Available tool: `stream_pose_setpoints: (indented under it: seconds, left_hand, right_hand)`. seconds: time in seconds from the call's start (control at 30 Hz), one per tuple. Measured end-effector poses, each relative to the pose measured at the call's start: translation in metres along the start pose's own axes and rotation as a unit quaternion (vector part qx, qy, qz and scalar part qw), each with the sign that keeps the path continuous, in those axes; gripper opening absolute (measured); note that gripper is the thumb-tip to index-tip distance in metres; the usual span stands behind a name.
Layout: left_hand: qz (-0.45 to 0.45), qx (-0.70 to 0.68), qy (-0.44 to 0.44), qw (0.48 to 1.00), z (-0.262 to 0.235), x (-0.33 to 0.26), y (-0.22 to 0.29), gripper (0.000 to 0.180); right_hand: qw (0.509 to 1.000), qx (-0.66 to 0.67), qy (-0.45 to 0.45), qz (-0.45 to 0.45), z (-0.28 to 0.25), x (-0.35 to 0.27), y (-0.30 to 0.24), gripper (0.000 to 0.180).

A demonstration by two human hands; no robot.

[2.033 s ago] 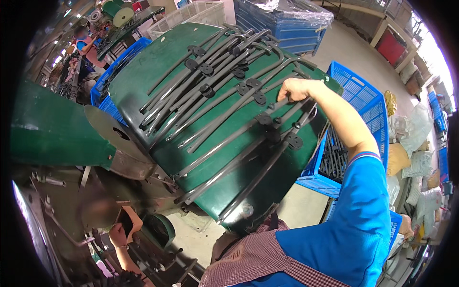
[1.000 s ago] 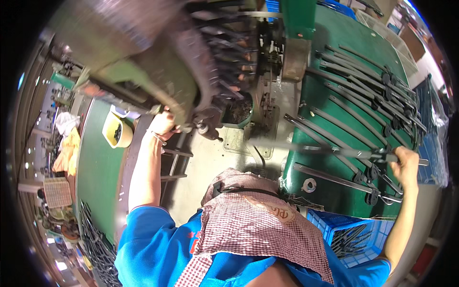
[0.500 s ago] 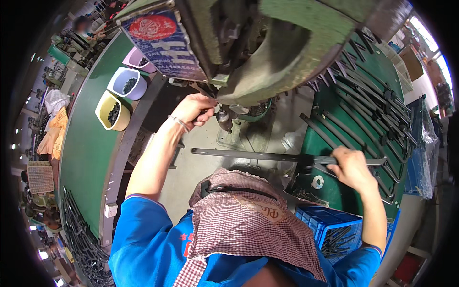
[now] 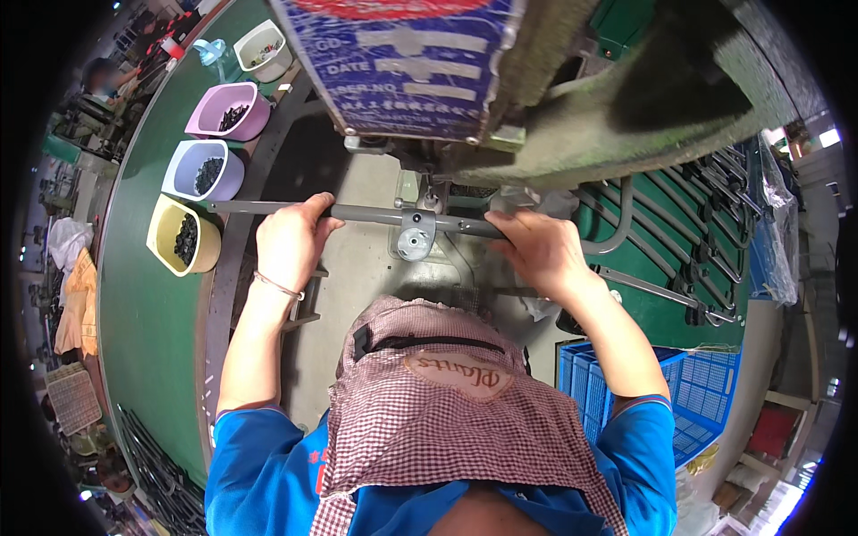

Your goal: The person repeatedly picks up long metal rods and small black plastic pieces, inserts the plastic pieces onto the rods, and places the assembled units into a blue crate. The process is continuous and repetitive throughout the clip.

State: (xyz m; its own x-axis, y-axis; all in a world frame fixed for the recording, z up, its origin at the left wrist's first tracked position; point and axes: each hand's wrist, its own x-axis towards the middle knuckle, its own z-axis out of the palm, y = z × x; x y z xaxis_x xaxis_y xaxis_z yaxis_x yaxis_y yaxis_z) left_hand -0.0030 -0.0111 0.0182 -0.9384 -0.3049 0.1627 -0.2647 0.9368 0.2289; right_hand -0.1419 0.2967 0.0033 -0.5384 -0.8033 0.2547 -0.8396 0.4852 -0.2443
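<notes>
My left hand (image 4: 290,239) and my right hand (image 4: 543,253) are both closed around one long grey metal tube (image 4: 366,213), held level across in front of me. Between the hands, a bracket with a round face (image 4: 416,236) sits on the tube. Past my right hand the tube bends round into a hook (image 4: 624,210). Just beyond the bracket is the lower tool (image 4: 431,195) of a green machine (image 4: 617,147); whether the tube touches it I cannot tell.
On the green table (image 4: 143,295) at left stand a yellow bin (image 4: 207,255), a blue bin (image 4: 234,174), a pink bin (image 4: 255,116) and a white bin (image 4: 277,62), holding small parts. More bent tubes (image 4: 666,223) lie at right, above a blue crate (image 4: 706,384).
My right hand has brought a tube from the right table to the middle. My left hand has come down from the machine and now grips it too. The view has shifted closer to the machine.
</notes>
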Motion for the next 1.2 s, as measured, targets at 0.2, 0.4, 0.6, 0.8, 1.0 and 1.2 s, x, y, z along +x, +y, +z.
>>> stream_pose_setpoints:
  seconds: [0.2,0.4,0.6,0.8,1.0,1.2]
  left_hand:
    - [-0.002,0.01,0.018,1.0,-0.016,0.037,-0.031,0.036]
    - [0.029,-0.001,-0.012,0.999,-0.007,0.055,-0.043,0.033]
    - [0.013,-0.061,-0.055,0.997,0.005,0.053,-0.05,0.035]
    - [-0.147,-0.758,-0.125,0.623,0.012,0.04,-0.011,0.07]
    - [-0.188,-0.757,-0.082,0.62,0.012,0.019,0.029,0.064]
    - [-0.104,-0.742,-0.058,0.66,0.03,0.005,0.029,0.052]
  right_hand:
    - [0.996,-0.02,0.083,0.003,0.023,0.024,-0.01,0.029]
    - [0.998,-0.01,0.022,0.065,0.027,0.038,-0.017,0.045]
    - [0.996,-0.017,-0.032,0.079,0.041,0.037,-0.01,0.046]
    - [0.989,0.072,0.126,0.026,0.033,0.04,-0.038,0.041]
    - [0.961,0.194,0.17,-0.096,0.036,0.07,-0.117,0.047]
    - [0.952,0.216,0.186,-0.108,0.049,0.076,-0.12,0.036]
